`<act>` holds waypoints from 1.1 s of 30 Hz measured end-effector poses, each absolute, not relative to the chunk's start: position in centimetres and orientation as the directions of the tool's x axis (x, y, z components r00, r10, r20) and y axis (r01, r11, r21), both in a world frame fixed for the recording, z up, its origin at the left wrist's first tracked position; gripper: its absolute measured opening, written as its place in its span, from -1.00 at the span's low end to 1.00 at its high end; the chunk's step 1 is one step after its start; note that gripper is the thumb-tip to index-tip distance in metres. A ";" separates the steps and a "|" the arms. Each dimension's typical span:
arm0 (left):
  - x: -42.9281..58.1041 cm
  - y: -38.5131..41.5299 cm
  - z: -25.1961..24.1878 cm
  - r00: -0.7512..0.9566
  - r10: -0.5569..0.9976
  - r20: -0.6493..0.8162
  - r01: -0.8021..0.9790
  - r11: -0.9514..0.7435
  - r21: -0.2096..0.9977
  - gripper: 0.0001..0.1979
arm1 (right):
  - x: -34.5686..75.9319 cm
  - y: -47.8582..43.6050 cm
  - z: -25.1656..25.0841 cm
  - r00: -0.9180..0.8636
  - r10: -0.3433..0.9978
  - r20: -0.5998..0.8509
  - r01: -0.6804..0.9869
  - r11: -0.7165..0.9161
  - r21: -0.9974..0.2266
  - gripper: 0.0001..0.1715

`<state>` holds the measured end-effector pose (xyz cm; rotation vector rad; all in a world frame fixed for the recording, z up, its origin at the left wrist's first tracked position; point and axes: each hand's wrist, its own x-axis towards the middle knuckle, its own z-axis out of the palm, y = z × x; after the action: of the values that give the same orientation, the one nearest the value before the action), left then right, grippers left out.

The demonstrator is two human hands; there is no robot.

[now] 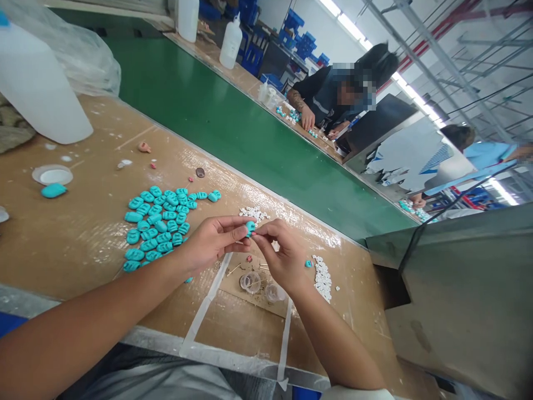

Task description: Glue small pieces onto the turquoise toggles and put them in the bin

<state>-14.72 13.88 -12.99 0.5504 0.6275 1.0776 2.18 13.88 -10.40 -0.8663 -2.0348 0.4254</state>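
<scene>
Between the thumb and fingers of my left hand (216, 238) is a small turquoise molded piece (250, 226). My right hand (285, 255) meets it from the other side, pinching a tiny pink-red part (254, 234) against it; its exact shape is hidden. To the left lies a spread of similar turquoise pieces (160, 228). Small white parts (322, 280) are heaped right of my right hand, near a lone turquoise piece (308, 263). More white parts (255, 212) lie beyond my hands. Below them, clear cups (250, 282) stand on a cardboard sheet (237, 293).
A green conveyor belt (233, 130) runs beyond the brown tabletop (95, 233). At left are a large white jug (39, 83) and a plastic bag (79, 53). A metal box (466, 289) borders the right. Across the belt a co-worker (325, 91) handles small pieces near a squeeze bottle (231, 43).
</scene>
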 end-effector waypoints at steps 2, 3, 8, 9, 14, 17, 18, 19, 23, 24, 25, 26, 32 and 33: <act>-14.7 13.9 -13.1 0.342 0.922 -0.183 -0.609 0.366 0.704 -0.72 | 2.3 13.8 -10.6 -0.398 0.715 0.574 0.429 0.699 -0.573 -0.92; -14.7 13.9 -13.1 0.343 0.923 -0.175 -0.600 0.359 0.715 -0.71 | 2.4 13.8 -10.6 -0.398 0.716 0.574 0.433 0.698 -0.571 -0.92; -15.1 14.1 -12.8 0.341 0.930 -0.138 -0.547 0.316 0.775 -0.71 | 2.6 13.5 -10.4 -0.417 0.692 0.590 0.421 0.722 -0.549 -0.91; -15.1 14.2 -12.7 0.340 0.931 -0.131 -0.536 0.306 0.786 -0.72 | 2.7 13.4 -10.3 -0.428 0.690 0.584 0.423 0.724 -0.545 -0.90; -15.0 14.1 -12.6 0.340 0.936 -0.087 -0.499 0.258 0.827 -0.76 | 3.2 12.9 -9.5 -0.487 0.689 0.537 0.460 0.725 -0.513 -0.83; -14.9 13.7 -12.5 0.346 0.936 -0.068 -0.487 0.241 0.840 -0.77 | 3.4 12.7 -9.0 -0.528 0.650 0.546 0.478 0.759 -0.442 -0.80; -14.8 13.6 -12.4 0.347 0.936 -0.064 -0.481 0.236 0.844 -0.77 | 3.5 12.6 -8.8 -0.535 0.650 0.540 0.482 0.760 -0.436 -0.81; -14.8 13.5 -12.4 0.348 0.936 -0.056 -0.474 0.228 0.851 -0.77 | 3.5 12.5 -8.6 -0.532 0.665 0.525 0.485 0.747 -0.455 -0.82; -14.9 13.0 -12.2 0.371 0.929 -0.003 -0.431 0.175 0.885 -0.74 | 3.4 12.2 -8.2 -0.418 0.802 0.427 0.503 0.595 -0.626 -0.83; -15.0 13.0 -12.1 0.376 0.926 0.004 -0.426 0.170 0.888 -0.73 | 3.3 12.1 -8.1 -0.381 0.825 0.416 0.504 0.563 -0.655 -0.80; -15.0 12.9 -12.1 0.383 0.924 0.005 -0.424 0.172 0.889 -0.73 | 3.1 12.0 -8.2 -0.347 0.841 0.416 0.505 0.541 -0.673 -0.78; -15.0 12.9 -12.0 0.389 0.921 0.003 -0.424 0.176 0.889 -0.75 | 2.9 11.8 -8.2 -0.317 0.849 0.422 0.502 0.528 -0.685 -0.74; -14.8 12.5 -12.1 0.416 0.909 0.031 -0.512 0.206 0.834 -0.79 | 1.7 10.4 -9.0 -0.320 0.843 0.433 0.387 0.533 -0.752 -0.59; -14.7 12.4 -12.2 0.415 0.909 0.039 -0.546 0.215 0.810 -0.78 | 1.5 10.1 -9.2 -0.331 0.848 0.413 0.370 0.520 -0.770 -0.58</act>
<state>-14.67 12.36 -12.19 0.8588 0.5071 1.0702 1.55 10.13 -9.17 -0.9992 -1.9170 0.7151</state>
